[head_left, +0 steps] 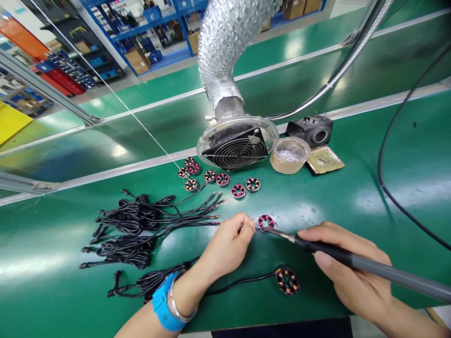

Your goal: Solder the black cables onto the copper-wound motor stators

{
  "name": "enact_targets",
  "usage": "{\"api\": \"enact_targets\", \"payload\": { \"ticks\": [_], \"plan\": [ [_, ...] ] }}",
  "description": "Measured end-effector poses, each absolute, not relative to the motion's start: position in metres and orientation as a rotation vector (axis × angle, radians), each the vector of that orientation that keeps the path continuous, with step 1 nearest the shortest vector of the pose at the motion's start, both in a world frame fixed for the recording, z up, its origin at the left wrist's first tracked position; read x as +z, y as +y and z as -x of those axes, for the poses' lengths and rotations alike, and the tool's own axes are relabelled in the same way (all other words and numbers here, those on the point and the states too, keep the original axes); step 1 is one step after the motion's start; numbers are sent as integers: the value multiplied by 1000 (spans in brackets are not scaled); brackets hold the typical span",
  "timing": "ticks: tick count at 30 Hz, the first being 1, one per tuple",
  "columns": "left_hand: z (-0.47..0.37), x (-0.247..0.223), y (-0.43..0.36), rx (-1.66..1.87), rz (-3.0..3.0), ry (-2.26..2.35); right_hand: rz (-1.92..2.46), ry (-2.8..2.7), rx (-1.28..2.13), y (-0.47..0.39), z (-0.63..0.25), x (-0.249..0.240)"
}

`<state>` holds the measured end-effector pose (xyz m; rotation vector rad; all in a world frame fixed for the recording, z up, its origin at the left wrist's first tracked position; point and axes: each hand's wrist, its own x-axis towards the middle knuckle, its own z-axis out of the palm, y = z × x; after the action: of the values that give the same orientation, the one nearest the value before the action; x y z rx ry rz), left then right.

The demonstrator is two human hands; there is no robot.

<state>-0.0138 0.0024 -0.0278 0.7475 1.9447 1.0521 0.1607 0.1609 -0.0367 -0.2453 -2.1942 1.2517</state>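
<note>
My right hand [352, 267] grips a soldering iron [338, 253] with a dark grip and grey handle. Its metal tip meets the lower edge of a small ring-shaped coil [266, 223] with red windings. Just left of that coil, the fingers of my left hand [234, 239] are pinched on thin wire at the end of a black cable [186, 225]. A blue band and a silver bangle circle my left wrist. Below lies a larger coil [287, 280] with orange windings, joined to another black cable [243, 281].
Bundled black cables [137, 216] lie at left, with several coils [222, 179] behind. A fume fan [237, 148] on a foil duct [225, 47], a round tub [290, 155], a sponge tray [324, 160] and an iron holder [312, 130] stand at the back. A dark cord [382, 155] hangs right.
</note>
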Motion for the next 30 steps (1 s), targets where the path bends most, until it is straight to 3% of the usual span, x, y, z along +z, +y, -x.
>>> {"api": "enact_targets", "payload": {
  "ticks": [30],
  "plan": [
    [14, -28, 2, 1033, -752, 1945, 156, -2177, 1267, 159, -153, -21]
  ]
}}
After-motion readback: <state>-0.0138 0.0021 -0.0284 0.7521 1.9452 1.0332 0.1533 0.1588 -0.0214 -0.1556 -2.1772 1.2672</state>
